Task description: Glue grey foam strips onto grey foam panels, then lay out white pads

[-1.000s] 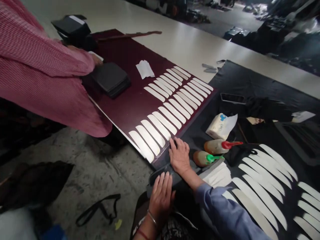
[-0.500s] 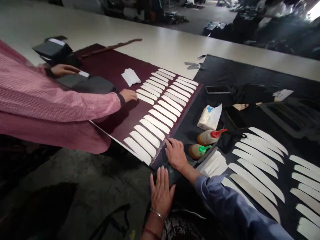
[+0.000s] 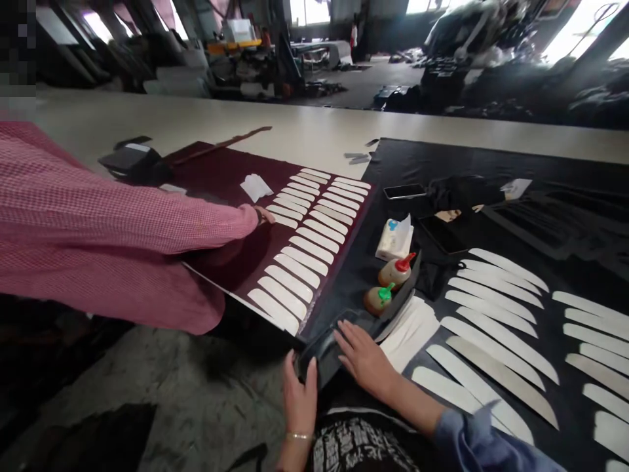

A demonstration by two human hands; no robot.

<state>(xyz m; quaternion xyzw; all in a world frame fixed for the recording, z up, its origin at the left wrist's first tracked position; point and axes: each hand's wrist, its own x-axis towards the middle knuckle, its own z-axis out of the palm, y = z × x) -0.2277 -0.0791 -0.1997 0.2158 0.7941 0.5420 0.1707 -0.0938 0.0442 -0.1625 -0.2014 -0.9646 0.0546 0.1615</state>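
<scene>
My left hand (image 3: 299,400) is at the near corner of the black sheet (image 3: 339,298), thumb and fingers closed about its edge. My right hand (image 3: 366,357) rests on the same sheet with its fingers spread, to the right of a dark fold. Just beyond lie two squeeze bottles, one with a red nozzle (image 3: 396,269) and one with a green cap (image 3: 378,299). A stack of white strips (image 3: 410,331) sits right of my right hand. Rows of white rounded strips (image 3: 496,334) are spread on the black sheet.
At the left, a co-worker's pink checked sleeve (image 3: 196,216) reaches over a maroon sheet (image 3: 236,262); the person's hand (image 3: 266,215) touches white pieces laid in rows. A tissue pack (image 3: 394,239) and a phone (image 3: 404,191) lie on the black sheet.
The view has tilted up. My left hand has gone from lying flat to gripping the sheet's edge. My right hand has moved back from the maroon sheet's edge, nearer the white stack.
</scene>
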